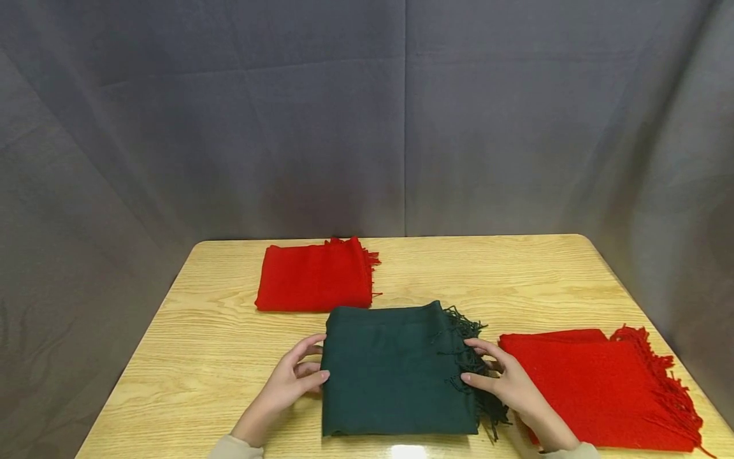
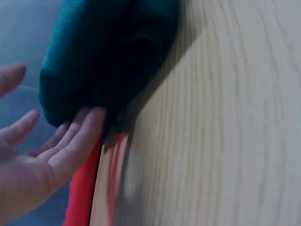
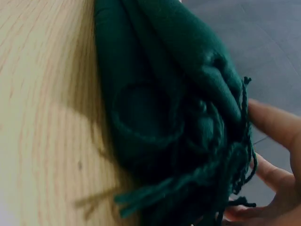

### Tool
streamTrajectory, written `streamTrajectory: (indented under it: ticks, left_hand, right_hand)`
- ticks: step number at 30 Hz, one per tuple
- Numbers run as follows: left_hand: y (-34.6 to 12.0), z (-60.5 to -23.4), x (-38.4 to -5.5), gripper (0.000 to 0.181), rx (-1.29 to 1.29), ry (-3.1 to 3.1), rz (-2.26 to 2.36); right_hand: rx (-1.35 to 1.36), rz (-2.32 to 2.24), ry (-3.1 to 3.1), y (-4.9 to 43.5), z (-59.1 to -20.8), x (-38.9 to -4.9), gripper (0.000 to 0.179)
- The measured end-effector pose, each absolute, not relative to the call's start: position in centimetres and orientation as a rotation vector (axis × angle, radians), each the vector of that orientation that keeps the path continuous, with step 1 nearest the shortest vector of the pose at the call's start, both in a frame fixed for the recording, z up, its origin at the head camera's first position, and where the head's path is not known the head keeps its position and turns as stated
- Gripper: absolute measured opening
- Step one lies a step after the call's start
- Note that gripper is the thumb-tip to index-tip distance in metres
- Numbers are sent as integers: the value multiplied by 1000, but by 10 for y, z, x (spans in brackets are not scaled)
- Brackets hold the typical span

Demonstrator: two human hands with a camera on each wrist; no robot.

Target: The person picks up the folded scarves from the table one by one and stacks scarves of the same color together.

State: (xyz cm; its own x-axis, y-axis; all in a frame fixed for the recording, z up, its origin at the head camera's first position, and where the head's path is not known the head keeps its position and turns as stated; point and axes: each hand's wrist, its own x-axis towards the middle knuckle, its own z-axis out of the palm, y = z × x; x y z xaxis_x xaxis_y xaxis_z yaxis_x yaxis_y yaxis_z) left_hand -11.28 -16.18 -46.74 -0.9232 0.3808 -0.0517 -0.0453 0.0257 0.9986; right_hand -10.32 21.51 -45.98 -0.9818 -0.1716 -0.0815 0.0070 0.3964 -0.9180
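Note:
A dark green fringed scarf (image 1: pixel 395 376), folded into a rectangle, lies at the front middle of the table with its tassels to the right. At its left folded edge is my left hand (image 1: pixel 295 373); the left wrist view shows fairly straight fingers (image 2: pixel 77 141) against the fold, thumb apart. My right hand (image 1: pixel 504 376) is at the fringed edge, thumb and forefinger spread over the tassels (image 3: pixel 230 160). Neither hand visibly grips the cloth. Some right fingers are hidden behind the fringe.
A folded red scarf (image 1: pixel 315 277) lies at the back left of the wooden table (image 1: pixel 189 357). Another red fringed scarf (image 1: pixel 596 389) lies at the right, close to my right forearm. Grey curtains (image 1: pixel 321 127) hang behind and beside the table.

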Motion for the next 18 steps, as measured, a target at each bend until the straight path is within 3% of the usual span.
streamTrajectory:
  ticks: [8,18]
  left_hand:
    - [-165,-468,-111,74,416,1805,1887]
    - [-162,-474,-119,73,360,1664,1856]
  right_hand:
    - [-127,-1611,2362,217,-463,-101,74]
    - [-154,-1646,2258,214,-469,-104,77]
